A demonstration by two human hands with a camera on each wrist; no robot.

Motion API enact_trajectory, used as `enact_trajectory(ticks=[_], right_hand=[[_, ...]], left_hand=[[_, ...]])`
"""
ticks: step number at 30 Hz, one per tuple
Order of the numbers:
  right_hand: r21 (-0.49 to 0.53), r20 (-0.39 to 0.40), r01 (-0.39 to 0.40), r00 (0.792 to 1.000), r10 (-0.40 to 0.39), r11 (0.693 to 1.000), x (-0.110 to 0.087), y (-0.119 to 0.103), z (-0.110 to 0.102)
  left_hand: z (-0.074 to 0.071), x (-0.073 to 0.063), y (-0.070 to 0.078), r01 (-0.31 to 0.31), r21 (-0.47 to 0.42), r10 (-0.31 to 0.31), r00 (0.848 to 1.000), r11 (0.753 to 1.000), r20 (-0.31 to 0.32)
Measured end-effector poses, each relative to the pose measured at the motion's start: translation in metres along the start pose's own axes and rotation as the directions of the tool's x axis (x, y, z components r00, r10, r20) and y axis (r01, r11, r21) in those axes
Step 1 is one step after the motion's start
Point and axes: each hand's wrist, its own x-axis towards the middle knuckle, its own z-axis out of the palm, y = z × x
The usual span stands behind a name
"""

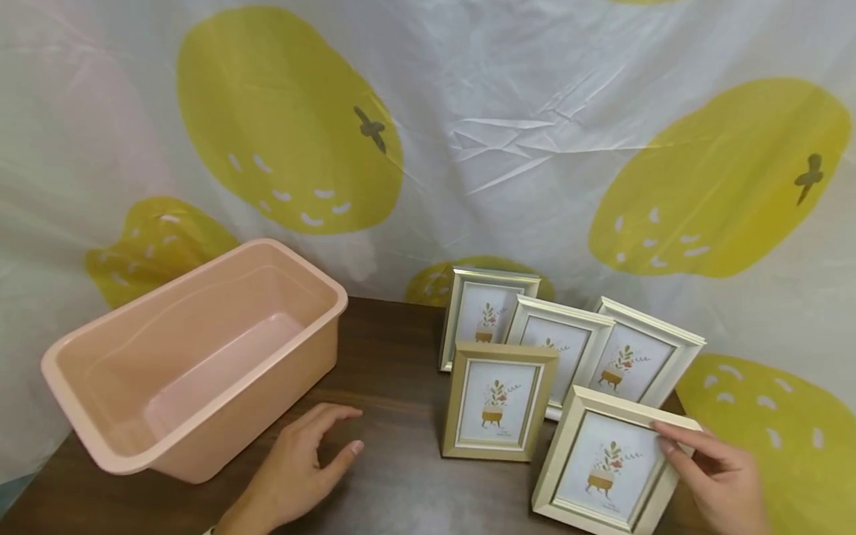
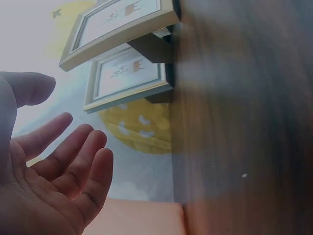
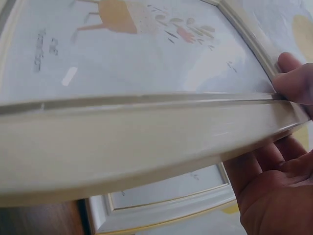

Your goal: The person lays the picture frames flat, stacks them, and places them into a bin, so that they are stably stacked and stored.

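- Firm contact at the right hand (image 1: pixel 725 472): the cream picture frame (image 1: pixel 605 468) is being gripped near its upper right corner, well to the right of the pink plastic bin (image 1: pixel 267 394).
- Thumb and fingers are parted only by the frame's thickness; its edge is caught between them, the fingers tucked behind, as is shown from the right wrist.
- The frame is held leaning back, its printed plant picture turned upward; whether its lower edge is borne by the dark wooden table (image 1: pixel 401 490) cannot be told.
- The right hand is brought in from the lower right, on the frame's side away from the bin.
- And the left hand (image 1: pixel 304 457): held wide, thumb spread from softly bent fingers, nothing grasped.
- It is poised just beside the bin's long near side, forearm angled in from below, its palm turned away from the bin.
- Right of the bin, four more frames are stood up: a tan picture frame (image 1: pixel 498 405), a silver picture frame (image 1: pixel 468 305) and two white picture frames (image 1: pixel 645 353).
- Behind the bin, a fruit-printed cloth (image 1: pixel 468 89) is hung.
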Motion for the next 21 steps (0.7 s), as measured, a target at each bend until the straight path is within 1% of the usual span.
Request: enact_trajectory(ticks=[3, 6, 10, 12, 15, 16, 18, 21], right_hand=[[0.031, -0.003, -0.003, 1.0, 0.003, 1.0, -0.001, -0.008, 0.001], [0.042, -0.001, 0.003, 1.0, -0.003, 0.999, -0.001, -0.014, 0.003], [0.006, 0.014, 0.007, 1.0, -0.008, 1.0, 0.001, -0.023, 0.009], [-0.018, 0.033, 0.012, 0.999, -0.011, 1.0, 0.003, -0.026, 0.013], [-0.052, 0.061, 0.031, 0.998, -0.027, 0.998, 0.008, -0.028, 0.02], [-0.048, 0.074, 0.041, 0.997, -0.038, 0.998, 0.01, -0.027, 0.023], [-0.007, 0.107, 0.07, 0.992, -0.069, 0.998, 0.012, -0.025, 0.028], [0.028, 0.157, 0.086, 0.984, -0.09, 0.996, 0.014, -0.024, 0.036]], left_hand=[[0.003, -0.002, 0.001, 0.023, -0.029, -0.022, 1.0, 0.999, 0.016], [0.006, -0.002, 0.002, 0.028, -0.06, -0.027, 0.999, 0.998, 0.024], [0.011, -0.001, 0.003, 0.037, -0.104, -0.032, 0.998, 0.994, 0.052], [0.014, 0.0, 0.003, 0.039, -0.119, -0.032, 0.997, 0.992, 0.068], [0.019, 0.001, 0.003, 0.023, -0.128, -0.013, 0.997, 0.992, 0.078], [0.021, 0.001, 0.003, 0.015, -0.13, -0.005, 0.997, 0.991, 0.08], [0.024, 0.001, 0.004, -0.001, -0.141, 0.014, 0.996, 0.99, 0.087], [0.028, -0.001, 0.005, -0.016, -0.167, 0.034, 0.994, 0.986, 0.107]])
